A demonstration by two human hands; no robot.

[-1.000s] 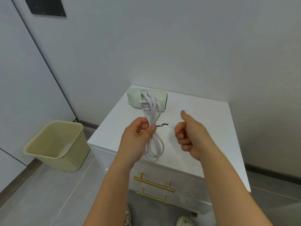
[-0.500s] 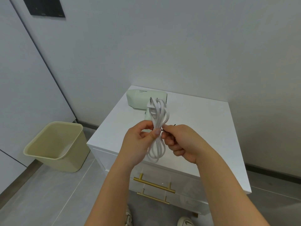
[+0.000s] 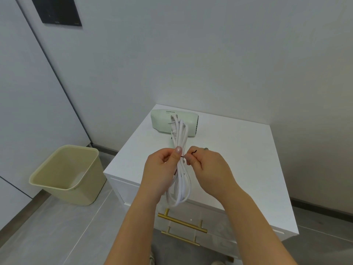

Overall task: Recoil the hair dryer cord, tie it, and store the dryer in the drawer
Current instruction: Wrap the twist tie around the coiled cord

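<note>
While the left hand [image 3: 158, 169] holds the coiled cord [image 3: 180, 169] mid-bundle, fingers [image 3: 172, 156] curled round it above the worktop [image 3: 238, 150], the right hand [image 3: 208, 167] pinches a thin black tie [image 3: 193, 152] at it; coiling looks done, tying unfinished, dryer [image 3: 162, 121] on the worktop, drawer [image 3: 214, 215] shut

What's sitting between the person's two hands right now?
The head view shows the coiled white cord between the left hand, which grips it, and the right hand, which pinches a thin black tie reaching to the cord.
</note>
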